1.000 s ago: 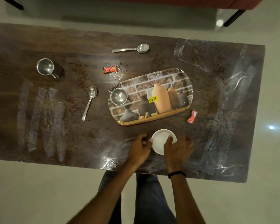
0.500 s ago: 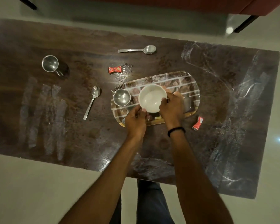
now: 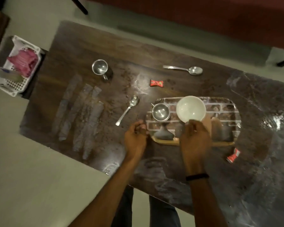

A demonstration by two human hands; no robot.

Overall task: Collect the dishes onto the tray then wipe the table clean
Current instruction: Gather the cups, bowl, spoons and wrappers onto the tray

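As noted from above: white round bowl (image 3: 190, 108) upright on oblong brick-print serving tray (image 3: 223, 105), just beside small round steel cup (image 3: 160, 111) at tray's left end. Right hand (image 3: 194, 140), black band (image 3: 197, 176) at wrist, fingertips at bowl's near rim; cannot tell whether pinching or merely touching. Left hand (image 3: 135, 138) apart from right, fingers loosely curled, holding nothing, just beside tray's near left corner.

Off tray, on dark brown wooden table (image 3: 82, 46):
- handled steel mug (image 3: 100, 67), far left
- long steel spoon (image 3: 129, 108), just left of tray
- second steel spoon (image 3: 187, 69), far side
- crumpled red wrapper (image 3: 156, 83), between second steel spoon and tray
- second red wrapper (image 3: 233, 155), near tray's right near corner

Brown crumbs (image 3: 126, 76) and pale smears (image 3: 82, 112) across tabletop. White perforated plastic basket (image 3: 18, 89) with pink cloth (image 3: 22, 60) beyond table's left end.
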